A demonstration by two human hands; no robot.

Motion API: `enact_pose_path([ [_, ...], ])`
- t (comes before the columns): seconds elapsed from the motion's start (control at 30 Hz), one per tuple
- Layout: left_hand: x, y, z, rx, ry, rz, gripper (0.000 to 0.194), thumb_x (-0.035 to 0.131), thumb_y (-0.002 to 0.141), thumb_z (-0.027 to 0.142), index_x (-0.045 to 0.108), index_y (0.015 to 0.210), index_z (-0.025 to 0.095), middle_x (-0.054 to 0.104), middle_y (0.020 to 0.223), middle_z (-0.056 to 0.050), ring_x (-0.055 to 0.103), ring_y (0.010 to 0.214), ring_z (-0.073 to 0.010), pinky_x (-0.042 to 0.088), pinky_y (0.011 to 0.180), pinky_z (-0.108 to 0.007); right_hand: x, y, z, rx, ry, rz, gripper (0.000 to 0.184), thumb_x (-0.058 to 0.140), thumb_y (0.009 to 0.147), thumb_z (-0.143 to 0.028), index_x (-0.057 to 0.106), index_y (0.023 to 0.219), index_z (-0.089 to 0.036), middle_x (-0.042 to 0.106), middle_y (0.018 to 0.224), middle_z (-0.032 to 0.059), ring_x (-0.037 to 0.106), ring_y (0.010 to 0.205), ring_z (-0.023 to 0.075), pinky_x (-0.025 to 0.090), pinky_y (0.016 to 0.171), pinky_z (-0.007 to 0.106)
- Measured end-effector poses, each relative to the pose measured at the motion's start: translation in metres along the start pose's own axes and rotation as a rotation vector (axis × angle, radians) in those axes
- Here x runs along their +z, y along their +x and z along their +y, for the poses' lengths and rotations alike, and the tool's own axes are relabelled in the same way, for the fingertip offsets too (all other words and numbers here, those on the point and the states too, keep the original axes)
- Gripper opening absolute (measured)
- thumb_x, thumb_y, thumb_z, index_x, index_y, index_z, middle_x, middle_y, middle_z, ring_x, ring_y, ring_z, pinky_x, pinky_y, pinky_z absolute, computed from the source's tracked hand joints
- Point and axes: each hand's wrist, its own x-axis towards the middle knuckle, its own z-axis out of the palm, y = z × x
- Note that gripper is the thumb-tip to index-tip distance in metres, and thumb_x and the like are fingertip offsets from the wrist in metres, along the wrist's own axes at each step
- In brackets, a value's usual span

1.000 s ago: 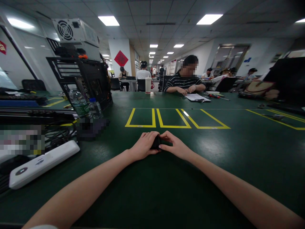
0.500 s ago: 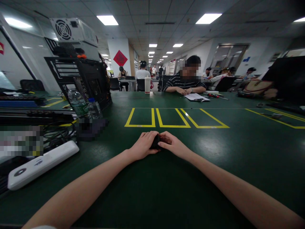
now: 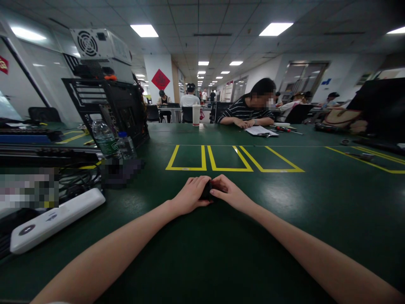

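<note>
Between my two hands, near the middle of the green table (image 3: 202,261), is a small black object (image 3: 207,191). Its kind cannot be made out, since my fingers cover most of it. My left hand (image 3: 190,195) is wrapped round its left side, thumb low and fingers over the top. From the right, my right hand (image 3: 230,193) holds it with thumb and bent fingers. Just beyond my hands, yellow tape (image 3: 186,169) marks out three open-ended boxes on the tabletop.
On the left lie a white power bank-like bar (image 3: 60,219), dark cables, plastic bottles (image 3: 104,137) and an open black computer case (image 3: 123,112) topped by a power supply (image 3: 99,44). Across the table are a white cup (image 3: 196,115), a clipboard (image 3: 261,131) and a seated person (image 3: 245,107).
My hands and the black object keep practically the same place. The view has tipped slightly upward, and the person across the table has turned their head toward the right.
</note>
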Motion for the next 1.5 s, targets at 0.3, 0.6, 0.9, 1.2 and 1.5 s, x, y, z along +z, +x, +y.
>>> enact_pose_path([
  [0.3, 0.0, -0.001, 0.001, -0.014, -0.006, -0.002, 0.058, 0.062, 0.069, 0.03, 0.028, 0.116, 0.022, 0.045, 0.116, -0.008, 0.044, 0.106, -0.024, 0.031, 0.089, -0.042, 0.0, -0.006, -0.002, -0.079, -0.136, 0.012, 0.026, 0.056, 0.071, -0.025, 0.047, 0.096, -0.024, 0.052, 0.095, 0.0002, 0.05, 0.095, 0.0175, 0.038, 0.088, 0.04],
  [0.6, 0.0, 0.0, 0.0, -0.002, -0.011, 0.001, 0.058, 0.062, 0.069, 0.031, 0.029, 0.116, 0.021, 0.045, 0.115, -0.007, 0.045, 0.105, -0.0229, 0.032, 0.089, -0.041, 0.0, 0.001, 0.005, -0.001, 0.031, -0.001, 0.027, 0.057, 0.071, -0.027, 0.046, 0.096, -0.022, 0.053, 0.098, 0.0016, 0.051, 0.098, 0.0171, 0.038, 0.088, 0.039],
  [0.9, -0.001, -0.002, -0.001, 0.001, -0.016, -0.004, 0.057, 0.061, 0.07, 0.03, 0.029, 0.117, 0.022, 0.044, 0.117, -0.008, 0.042, 0.108, -0.0231, 0.029, 0.092, -0.042, -0.003, -0.009, -0.009, -0.072, -0.119, -0.03, 0.026, 0.057, 0.071, -0.025, 0.047, 0.095, -0.023, 0.05, 0.097, 0.0007, 0.049, 0.097, 0.018, 0.039, 0.088, 0.039],
  [1.2, 0.003, 0.001, -0.001, -0.001, -0.007, 0.01, 0.057, 0.062, 0.068, 0.03, 0.031, 0.114, 0.02, 0.046, 0.113, -0.008, 0.045, 0.103, -0.0243, 0.033, 0.087, -0.041, 0.003, 0.001, 0.006, -0.075, -0.063, 0.082, 0.03, 0.059, 0.069, -0.021, 0.045, 0.096, -0.02, 0.051, 0.096, 0.0014, 0.05, 0.097, 0.0169, 0.036, 0.092, 0.04],
  [1.5, 0.0, 0.0, -0.001, -0.004, -0.024, -0.001, 0.058, 0.063, 0.067, 0.027, 0.03, 0.115, 0.021, 0.045, 0.116, -0.008, 0.044, 0.105, -0.0234, 0.03, 0.09, -0.041, 0.006, -0.013, -0.009, -0.038, -0.03, -0.032, 0.029, 0.053, 0.074, -0.021, 0.042, 0.1, -0.024, 0.049, 0.103, 0.0009, 0.052, 0.097, 0.0165, 0.044, 0.085, 0.037],
])
